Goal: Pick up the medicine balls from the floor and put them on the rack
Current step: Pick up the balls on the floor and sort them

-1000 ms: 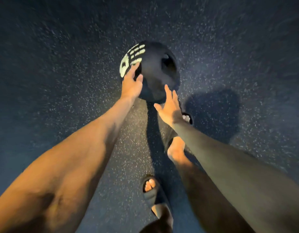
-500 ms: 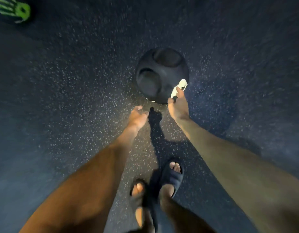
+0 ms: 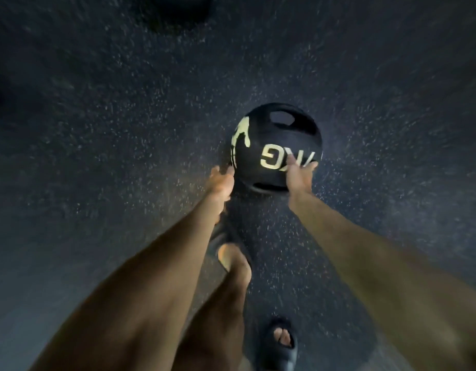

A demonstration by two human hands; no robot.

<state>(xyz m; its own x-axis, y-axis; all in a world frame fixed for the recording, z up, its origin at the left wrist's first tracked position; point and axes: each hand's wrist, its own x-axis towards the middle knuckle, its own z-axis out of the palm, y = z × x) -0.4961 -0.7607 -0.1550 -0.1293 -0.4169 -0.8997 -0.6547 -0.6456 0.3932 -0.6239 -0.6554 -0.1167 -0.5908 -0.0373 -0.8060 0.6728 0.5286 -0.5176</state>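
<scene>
**Operator:** What's different from half a second back?

**Spotter:** Your left hand (image 3: 220, 180) was short of the medicine ball (image 3: 275, 148) then, touching nothing. Now it sits against the ball's lower left edge with its fingers bent. I can't tell whether they grip or only lean. Your right hand (image 3: 301, 175) was just touching the near side. Now it lies over the pale lettering, fingers fairly straight, pressing rather than clutching.

**Operator:** And the ball itself?

**Spotter:** It has rolled. You were looking at its scooped recesses; now the weight marking faces you, with one handle slot at the far top and another low on the near side, between your hands. The ball seems to rest on the speckled floor (image 3: 97, 156), just ahead of your forward foot (image 3: 231, 258). Blur hides whether it has left the ground.

**Operator:** So where does that leave me?

**Spotter:** You have it bracketed on both sides, which I'd judge is the start of the lift. The rack isn't in view, so the whole carry lies ahead. It probably weighs a good deal, so get your fingers under it or into a slot before you raise it.
</scene>
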